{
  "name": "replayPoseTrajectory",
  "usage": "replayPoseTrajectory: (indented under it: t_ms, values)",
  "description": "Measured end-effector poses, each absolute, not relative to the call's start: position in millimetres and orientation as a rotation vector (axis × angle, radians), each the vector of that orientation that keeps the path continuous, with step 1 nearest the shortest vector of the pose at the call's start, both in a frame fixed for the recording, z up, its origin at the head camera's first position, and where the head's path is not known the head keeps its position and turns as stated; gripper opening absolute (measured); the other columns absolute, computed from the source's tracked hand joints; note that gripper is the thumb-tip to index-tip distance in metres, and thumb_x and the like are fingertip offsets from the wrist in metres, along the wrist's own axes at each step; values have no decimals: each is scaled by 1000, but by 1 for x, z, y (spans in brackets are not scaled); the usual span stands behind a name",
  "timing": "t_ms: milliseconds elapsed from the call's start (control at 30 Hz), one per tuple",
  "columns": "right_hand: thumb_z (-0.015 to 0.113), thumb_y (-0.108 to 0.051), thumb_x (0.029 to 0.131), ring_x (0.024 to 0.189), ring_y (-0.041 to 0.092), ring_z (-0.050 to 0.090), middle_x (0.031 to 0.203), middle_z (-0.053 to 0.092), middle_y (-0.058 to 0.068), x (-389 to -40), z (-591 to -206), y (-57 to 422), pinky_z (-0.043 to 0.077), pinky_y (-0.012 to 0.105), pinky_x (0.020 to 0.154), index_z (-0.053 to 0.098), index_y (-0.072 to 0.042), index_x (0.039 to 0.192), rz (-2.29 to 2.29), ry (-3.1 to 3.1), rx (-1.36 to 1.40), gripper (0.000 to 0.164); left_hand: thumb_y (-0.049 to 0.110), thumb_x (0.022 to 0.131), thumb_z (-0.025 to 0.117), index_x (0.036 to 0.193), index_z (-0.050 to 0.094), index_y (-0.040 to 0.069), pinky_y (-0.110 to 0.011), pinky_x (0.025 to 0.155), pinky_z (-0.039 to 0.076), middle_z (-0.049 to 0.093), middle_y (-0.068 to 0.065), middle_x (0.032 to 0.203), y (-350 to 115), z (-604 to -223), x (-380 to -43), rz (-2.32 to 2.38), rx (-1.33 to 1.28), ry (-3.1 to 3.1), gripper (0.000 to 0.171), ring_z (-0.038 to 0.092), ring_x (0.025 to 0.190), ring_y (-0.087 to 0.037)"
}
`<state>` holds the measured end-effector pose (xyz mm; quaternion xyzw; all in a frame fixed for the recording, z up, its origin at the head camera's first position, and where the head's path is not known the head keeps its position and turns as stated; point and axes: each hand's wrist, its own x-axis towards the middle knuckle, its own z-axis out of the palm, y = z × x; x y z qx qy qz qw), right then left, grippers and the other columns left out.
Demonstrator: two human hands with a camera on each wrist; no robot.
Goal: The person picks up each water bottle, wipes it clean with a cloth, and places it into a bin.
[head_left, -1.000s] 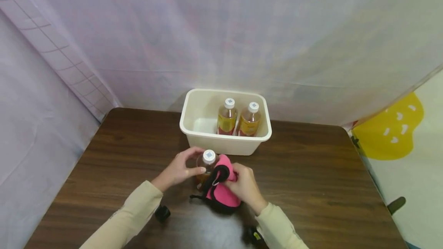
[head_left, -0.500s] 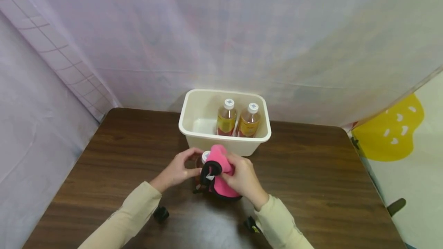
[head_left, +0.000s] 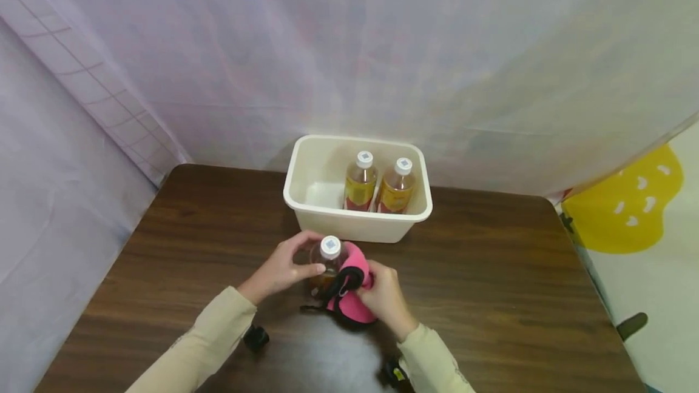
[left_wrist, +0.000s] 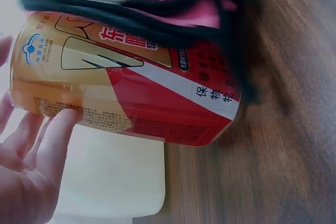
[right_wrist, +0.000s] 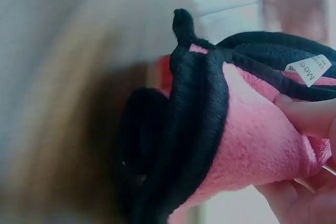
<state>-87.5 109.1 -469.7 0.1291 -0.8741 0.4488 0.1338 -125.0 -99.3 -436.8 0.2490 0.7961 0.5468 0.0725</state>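
Observation:
A drink bottle (head_left: 330,248) with a white cap stands on the table in front of the white bin. My left hand (head_left: 284,267) holds it, thumb and fingers curved round its upper part. In the left wrist view the bottle's gold and red label (left_wrist: 126,90) fills the middle. My right hand (head_left: 385,296) grips a folded pink cloth (head_left: 354,309) with black edging and a loop, pressed close against the bottle's right side. The right wrist view shows my thumb and fingers pinching the plush cloth (right_wrist: 257,135), with a white tag (right_wrist: 310,70) on it.
Behind my hands stands the white bin (head_left: 357,216), with two similar bottles, a left one (head_left: 360,184) and a right one (head_left: 396,188), upright in its right half. The dark wooden table (head_left: 491,272) ends at a hanging white curtain (head_left: 349,47).
The pink cloth rose in front of the bottle's cap half a second ago, then came back down along its side, leaving the cap in sight. My left hand has stayed round the bottle.

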Motion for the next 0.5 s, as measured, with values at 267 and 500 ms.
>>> replayPoseTrajectory:
  t_ms: [267,500]
  values:
    - [72,6,56,54,7,46,59,59,2,-90,-499,113,43,20,50,60,-4,65,1264,-2675,301,18,9,79,68,115,51,0,-47,92,41,59,-15,112,-95,-432,-126,1589,774,2426,41,54,106,-30]
    - [73,4,57,55,7,50,61,62,2,-87,-500,114,44,20,51,63,-5,68,1270,-2681,296,18,25,73,75,105,56,10,-36,78,47,62,-3,99,-81,-426,-117,1550,537,2568,41,57,92,-18]
